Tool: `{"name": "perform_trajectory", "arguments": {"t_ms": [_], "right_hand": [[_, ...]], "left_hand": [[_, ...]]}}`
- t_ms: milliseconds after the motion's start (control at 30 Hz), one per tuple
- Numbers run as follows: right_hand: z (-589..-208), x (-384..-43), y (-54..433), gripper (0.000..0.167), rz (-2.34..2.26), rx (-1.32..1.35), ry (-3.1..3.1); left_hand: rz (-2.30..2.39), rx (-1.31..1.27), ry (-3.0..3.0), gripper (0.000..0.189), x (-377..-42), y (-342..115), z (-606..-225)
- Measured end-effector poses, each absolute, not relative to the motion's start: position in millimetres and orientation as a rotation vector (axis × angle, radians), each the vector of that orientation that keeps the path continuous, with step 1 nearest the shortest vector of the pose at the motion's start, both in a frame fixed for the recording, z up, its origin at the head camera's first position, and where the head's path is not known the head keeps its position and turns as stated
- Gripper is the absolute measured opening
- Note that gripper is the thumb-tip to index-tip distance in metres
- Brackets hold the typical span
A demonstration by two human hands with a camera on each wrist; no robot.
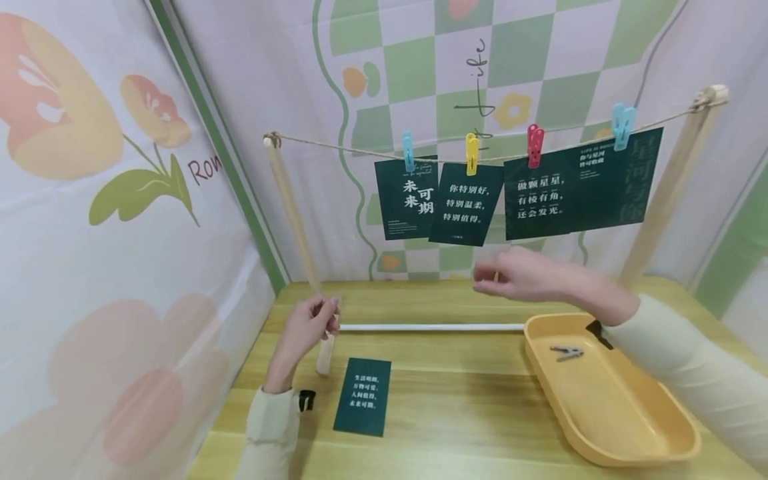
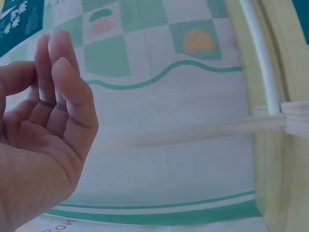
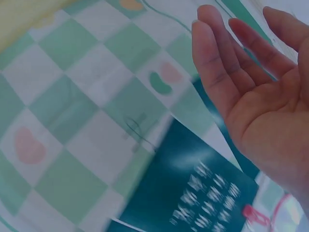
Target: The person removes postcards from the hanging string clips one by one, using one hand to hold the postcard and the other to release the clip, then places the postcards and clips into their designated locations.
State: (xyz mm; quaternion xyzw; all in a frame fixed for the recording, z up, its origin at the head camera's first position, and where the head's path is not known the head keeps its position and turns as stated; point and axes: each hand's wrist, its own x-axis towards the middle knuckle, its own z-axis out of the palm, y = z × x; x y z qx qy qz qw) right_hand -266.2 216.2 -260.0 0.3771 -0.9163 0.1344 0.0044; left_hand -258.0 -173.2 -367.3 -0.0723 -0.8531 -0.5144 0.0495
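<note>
My left hand hovers near the foot of the left wooden post, its fingers loosely bent; the left wrist view shows no object in that hand. Just below the hanging cards, my right hand is in the air, holding nothing, as the right wrist view of the hand confirms. Several dark green printed cards hang from a twine line, held by a light blue clip, a yellow clip, a red clip and another blue clip. One loose green card lies on the table.
A yellow tray stands at the right under my right forearm, with a grey clip inside. A white rod runs low between the posts; the right wooden post rises behind my arm. Patterned cloth hangs behind.
</note>
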Motion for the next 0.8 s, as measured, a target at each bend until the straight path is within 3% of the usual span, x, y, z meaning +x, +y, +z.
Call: {"name": "perform_trajectory", "arguments": {"t_ms": [333, 800], "right_hand": [[-202, -259, 208, 0.008, 0.383, 1.026, -2.777], [-163, -260, 195, 0.006, 0.317, 1.018, -2.605]], "left_hand": [[-1.745, -0.297, -2.402, 0.038, -258, -166, -338], [-1.752, -0.390, -2.288, 0.028, -265, -155, -307]]}}
